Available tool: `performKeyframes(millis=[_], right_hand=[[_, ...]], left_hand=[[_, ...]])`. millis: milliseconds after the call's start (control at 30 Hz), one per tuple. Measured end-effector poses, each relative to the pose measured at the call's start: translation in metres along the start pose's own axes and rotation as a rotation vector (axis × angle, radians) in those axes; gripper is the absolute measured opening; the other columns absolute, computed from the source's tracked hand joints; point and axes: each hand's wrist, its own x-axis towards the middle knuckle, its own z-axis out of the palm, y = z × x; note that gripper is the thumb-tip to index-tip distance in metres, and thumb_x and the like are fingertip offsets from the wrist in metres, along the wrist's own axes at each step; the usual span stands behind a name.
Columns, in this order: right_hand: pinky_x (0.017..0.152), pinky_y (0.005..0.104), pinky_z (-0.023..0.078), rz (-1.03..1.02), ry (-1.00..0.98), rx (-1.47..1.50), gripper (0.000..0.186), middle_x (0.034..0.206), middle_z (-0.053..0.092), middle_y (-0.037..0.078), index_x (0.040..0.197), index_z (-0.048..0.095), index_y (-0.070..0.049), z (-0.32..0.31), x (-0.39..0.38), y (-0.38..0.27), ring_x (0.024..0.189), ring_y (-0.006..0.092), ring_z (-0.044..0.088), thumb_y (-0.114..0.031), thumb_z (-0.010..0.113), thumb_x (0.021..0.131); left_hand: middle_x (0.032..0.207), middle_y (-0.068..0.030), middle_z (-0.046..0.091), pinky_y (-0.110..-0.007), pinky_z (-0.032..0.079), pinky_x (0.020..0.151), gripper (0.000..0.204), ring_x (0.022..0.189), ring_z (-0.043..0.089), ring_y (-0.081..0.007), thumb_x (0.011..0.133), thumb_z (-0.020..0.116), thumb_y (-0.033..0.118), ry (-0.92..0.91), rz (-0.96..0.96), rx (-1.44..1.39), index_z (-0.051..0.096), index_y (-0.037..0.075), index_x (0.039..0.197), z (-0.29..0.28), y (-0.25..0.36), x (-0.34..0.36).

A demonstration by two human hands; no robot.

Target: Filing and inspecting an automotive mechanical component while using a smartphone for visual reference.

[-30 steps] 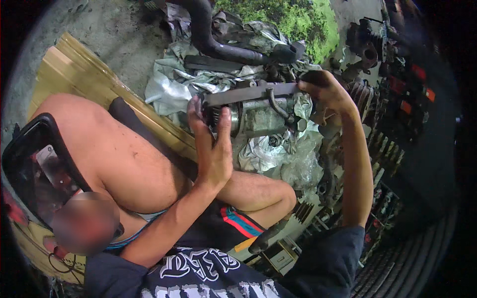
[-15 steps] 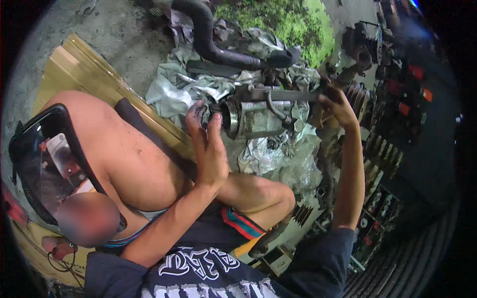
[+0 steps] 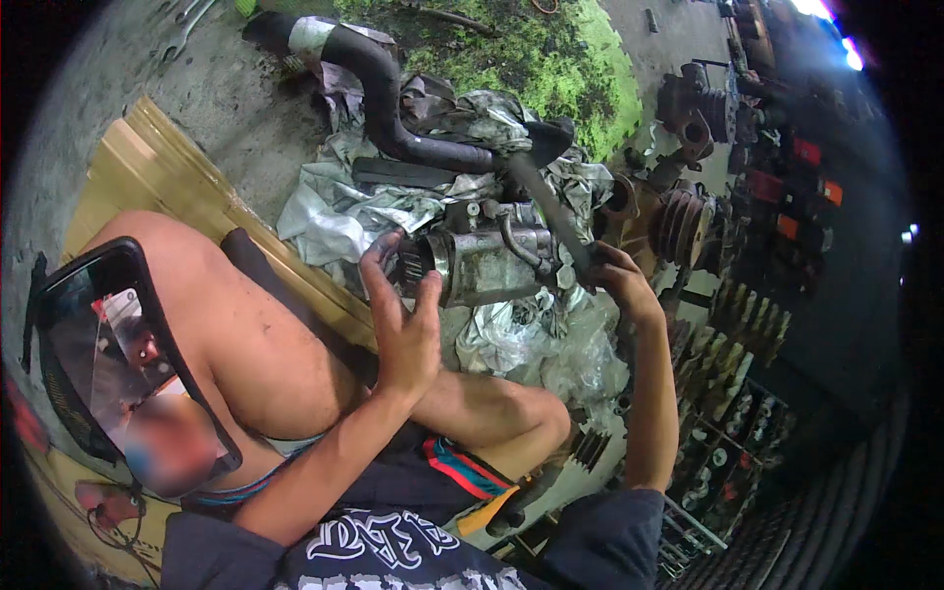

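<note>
A grimy metal cylinder housing (image 3: 492, 267) with a toothed left end and a curved side pipe lies on crumpled silvery sheeting (image 3: 497, 329). My left hand (image 3: 398, 324) grips the toothed end, thumb on the near side, fingertips on the far side. My right hand (image 3: 624, 280) holds a long flat dark metal bar (image 3: 551, 206), slightly blurred, which slants up and left over the housing’s right part. Behind the housing lies a dark bent hose (image 3: 388, 98) on crumpled sheeting and rags.
A green, grime-covered mat (image 3: 590, 69) lies behind. Cardboard (image 3: 172, 177) is under my bent leg (image 3: 265, 324); wrenches (image 3: 187, 29) lie on the concrete. Rusty finned parts (image 3: 683, 226) and racks of parts (image 3: 737, 423) fill the right. A black-framed glossy panel (image 3: 118, 334) is at the left.
The bar has swung from level along the housing to a steep slant, its left end raised away from my left hand. My right hand has moved down; the view has shifted slightly.
</note>
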Motion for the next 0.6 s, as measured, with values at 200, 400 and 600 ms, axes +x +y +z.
performKeyframes(millis=[200,400,600], right_hand=[[0.087,0.0296,0.049,0.006,0.115,-0.476,0.048,0.101,0.069,0.005,0.122,0.067,0.006,0.036,0.017,-0.065,0.092,0.0138,0.06,-0.032,0.075,0.095],[0.08,0.0295,0.051,-0.035,0.102,-0.647,0.052,0.093,0.072,0.006,0.117,0.068,0.006,-0.006,0.022,-0.093,0.088,0.0128,0.063,-0.033,0.082,0.087],[0.08,0.0294,0.051,-0.079,0.084,-0.787,0.047,0.093,0.072,0.007,0.114,0.069,0.005,0.032,0.035,-0.1,0.086,0.0129,0.063,-0.033,0.08,0.089]], left_hand=[[0.138,-0.0174,0.044,-0.039,0.031,0.114,0.052,0.131,0.043,-0.0277,0.093,0.061,0.004,-0.06,-0.068,-0.05,0.039,-0.001,0.14,-0.003,0.009,0.002],[0.135,-0.0138,0.048,-0.035,0.038,0.108,0.05,0.124,0.047,-0.0228,0.093,0.062,0.005,-0.018,0.013,0.037,0.043,0.002,0.139,0.002,0.002,0.0],[0.138,-0.0156,0.045,-0.038,0.031,0.113,0.055,0.129,0.043,-0.0263,0.094,0.063,0.008,-0.029,0.056,0.102,0.038,0.001,0.142,-0.005,0.002,0.002]])
